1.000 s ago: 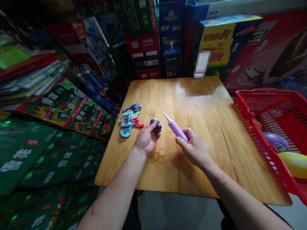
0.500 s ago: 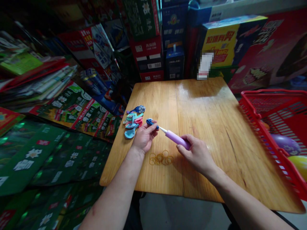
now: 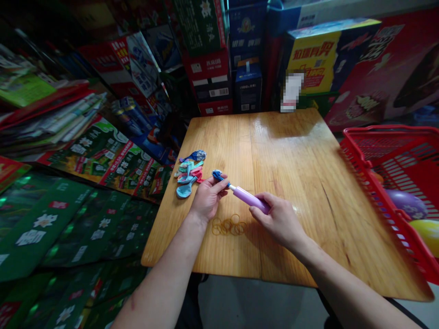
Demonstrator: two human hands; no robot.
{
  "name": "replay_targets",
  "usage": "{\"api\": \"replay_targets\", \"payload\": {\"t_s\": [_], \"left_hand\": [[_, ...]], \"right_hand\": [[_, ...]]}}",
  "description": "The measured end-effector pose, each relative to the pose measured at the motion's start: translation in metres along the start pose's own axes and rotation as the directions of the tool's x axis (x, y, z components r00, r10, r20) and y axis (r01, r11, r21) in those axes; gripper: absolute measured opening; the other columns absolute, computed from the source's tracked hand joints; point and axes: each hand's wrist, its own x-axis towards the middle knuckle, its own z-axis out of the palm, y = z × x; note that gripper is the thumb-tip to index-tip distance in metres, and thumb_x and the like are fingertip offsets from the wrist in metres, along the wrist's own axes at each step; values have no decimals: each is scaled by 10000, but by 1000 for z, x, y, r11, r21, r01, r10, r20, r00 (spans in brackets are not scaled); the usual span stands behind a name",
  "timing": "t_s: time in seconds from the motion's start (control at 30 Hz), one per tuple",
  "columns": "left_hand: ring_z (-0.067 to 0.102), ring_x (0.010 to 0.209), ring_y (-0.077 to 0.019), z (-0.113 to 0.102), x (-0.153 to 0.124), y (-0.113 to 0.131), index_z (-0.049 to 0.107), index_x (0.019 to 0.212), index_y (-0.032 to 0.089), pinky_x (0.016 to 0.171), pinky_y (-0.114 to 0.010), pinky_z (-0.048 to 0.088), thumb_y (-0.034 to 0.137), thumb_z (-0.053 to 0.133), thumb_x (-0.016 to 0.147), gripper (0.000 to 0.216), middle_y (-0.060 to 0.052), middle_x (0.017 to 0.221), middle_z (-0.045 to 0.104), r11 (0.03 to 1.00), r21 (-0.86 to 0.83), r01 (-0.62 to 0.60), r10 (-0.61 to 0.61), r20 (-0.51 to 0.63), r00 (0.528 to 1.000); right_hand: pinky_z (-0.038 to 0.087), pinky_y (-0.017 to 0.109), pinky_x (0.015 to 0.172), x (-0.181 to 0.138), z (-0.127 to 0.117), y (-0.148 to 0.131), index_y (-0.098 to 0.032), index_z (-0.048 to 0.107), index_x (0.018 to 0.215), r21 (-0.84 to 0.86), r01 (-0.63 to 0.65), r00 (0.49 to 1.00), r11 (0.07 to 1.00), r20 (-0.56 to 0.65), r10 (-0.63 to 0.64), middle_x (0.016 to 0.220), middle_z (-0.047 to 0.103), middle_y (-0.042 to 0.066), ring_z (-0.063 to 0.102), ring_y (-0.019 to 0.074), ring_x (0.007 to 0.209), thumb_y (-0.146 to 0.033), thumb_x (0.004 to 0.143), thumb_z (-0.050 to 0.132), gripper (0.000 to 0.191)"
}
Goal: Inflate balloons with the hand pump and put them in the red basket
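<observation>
Left hand [image 3: 207,196]: one, bare, raised above the desk [image 3: 284,160]; grip closed, thumb and fingers pinching a blue balloon [image 3: 217,175], uninflated, its crumpled body showing above the fingers and its mouth turned toward the pump.

Right hand [image 3: 279,217]: one, bare; grip wrapped around a lilac pump [image 3: 250,199], held aslant. White nozzle [image 3: 232,187] points to the left hand and meets the balloon's mouth; depth of entry cannot be told.

Loose balloons, flat, in a group at the desk's left side, beyond the left hand: one dark blue with pale pattern [image 3: 198,156], at the far end; one mint [image 3: 188,165]; one pinkish red [image 3: 198,173]; one light blue [image 3: 184,191], at the near end; others overlapping, count unclear.

Rubber bands [image 3: 228,226]: several, yellowish, in a loose cluster on the near part of the desk, between the forearms.

Red basket [image 3: 353,146]: one, plastic, beside the desk's right edge; contains a purple balloon [image 3: 406,203] and a yellow balloon [image 3: 427,230], both inflated.

Green cartons [image 3: 44,228]: stacked, left of the desk.
</observation>
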Motion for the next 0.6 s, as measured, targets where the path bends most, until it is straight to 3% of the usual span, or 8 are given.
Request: {"api": "replay_targets", "payload": {"t_s": [0.17,0.4,0.6], "left_hand": [[614,725,-92,4,-2,-5,749,952,168,682,-222,435,265,915,671,341,13,807,667,1000,-17,11,-11,28,1000],[647,791,-109,5,-5,-4,747,1001,169,747,-239,467,223,896,691,348,-7,865,704,992,-103,77,-68,93,993],[644,814,-108,1,-4,-6,746,975,168,756,-235,483,165,857,725,273,-6,890,700,974,-167,151,-130,129,983]], "right_hand": [[378,313,598,0,-1,-1,-212,751,969,18,-11,1000,1000,10,11,762,708,37,600,187,639,-346,896,646,185],[331,307,528,1,-1,1,-203,695,713,143,-78,990,987,130,59,615,634,30,551,174,559,-459,993,500,426],[360,311,565,0,-2,-2,-210,751,948,150,-65,992,987,117,47,706,674,27,583,188,621,-450,961,572,300]]}}
